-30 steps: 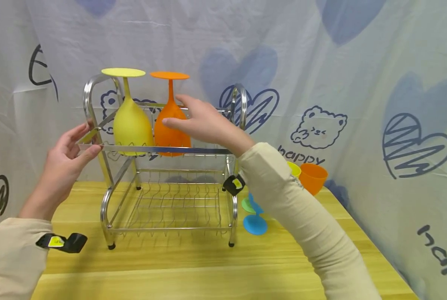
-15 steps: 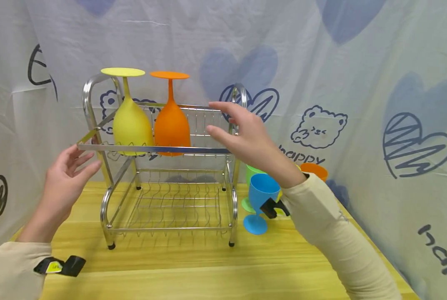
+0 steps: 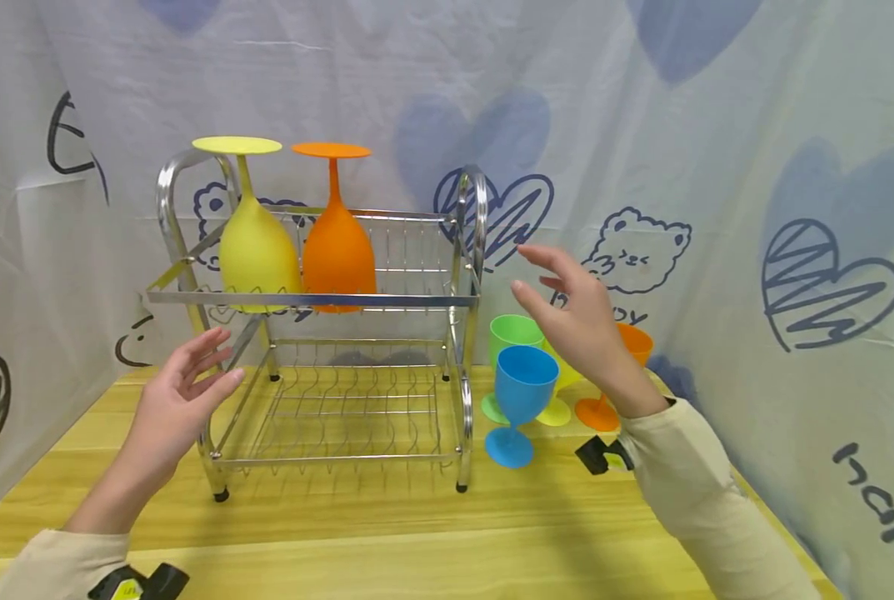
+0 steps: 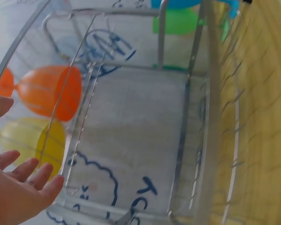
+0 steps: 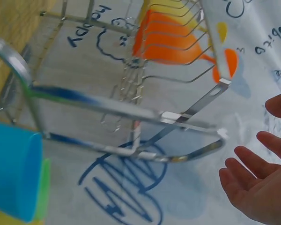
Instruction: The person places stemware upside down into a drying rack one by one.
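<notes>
On the upper tier of a chrome dish rack [image 3: 409, 301], a yellow goblet [image 3: 257, 254] and an orange goblet [image 3: 338, 250] stand upside down side by side, bases up. My left hand [image 3: 180, 400] hovers in front of the rack's left side, fingers loosely bent, holding nothing. To the right of the rack my right hand [image 3: 577, 321] is in the air above the upright goblets, thumb and fingers apart, with nothing in it. Below it stand a blue goblet [image 3: 525, 383], a green goblet [image 3: 516, 330], a second yellow goblet [image 3: 559, 407] and a second orange goblet [image 3: 598, 414], partly hidden by the hand and wrist.
The lower tier [image 3: 349, 408] of the rack has wavy wire dividers. Everything stands on a wooden table [image 3: 342, 542]. A white curtain [image 3: 611, 100] printed with hearts and bears hangs behind and at both sides.
My right hand has left the orange goblet on the rack and moved right, over the upright goblets. My left hand has let go of the rack's left edge and come down toward me.
</notes>
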The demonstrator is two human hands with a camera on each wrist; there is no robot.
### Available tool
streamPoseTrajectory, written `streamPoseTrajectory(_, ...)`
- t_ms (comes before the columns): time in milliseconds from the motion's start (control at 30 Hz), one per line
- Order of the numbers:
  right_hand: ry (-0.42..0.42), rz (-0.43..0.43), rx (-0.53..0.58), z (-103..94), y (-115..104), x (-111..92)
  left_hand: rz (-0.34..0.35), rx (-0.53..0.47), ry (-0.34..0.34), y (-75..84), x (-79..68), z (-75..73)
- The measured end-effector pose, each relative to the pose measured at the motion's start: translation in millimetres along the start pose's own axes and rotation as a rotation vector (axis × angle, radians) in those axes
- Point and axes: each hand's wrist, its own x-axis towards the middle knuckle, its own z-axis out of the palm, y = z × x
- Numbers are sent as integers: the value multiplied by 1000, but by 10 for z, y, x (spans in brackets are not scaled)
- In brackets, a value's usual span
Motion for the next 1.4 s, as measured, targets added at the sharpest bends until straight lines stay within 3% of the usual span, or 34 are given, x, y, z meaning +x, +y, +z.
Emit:
streamPoseTrajectory(200,-37,158,-4,-3,343,-223,-39,-33,-81,-2,-99,141)
streamPoseTrajectory(500,-68,362,-26,133,855,-524,-78,-96,-138,-54,-171,288)
streamPoseTrajectory(900,-72,469,41,352,1169,-803,-58,-72,-177,-80,-257,464)
streamPoseTrajectory(1400,-73,609,184,547,1461,-967,-40,-130,-223,-89,-289,612)
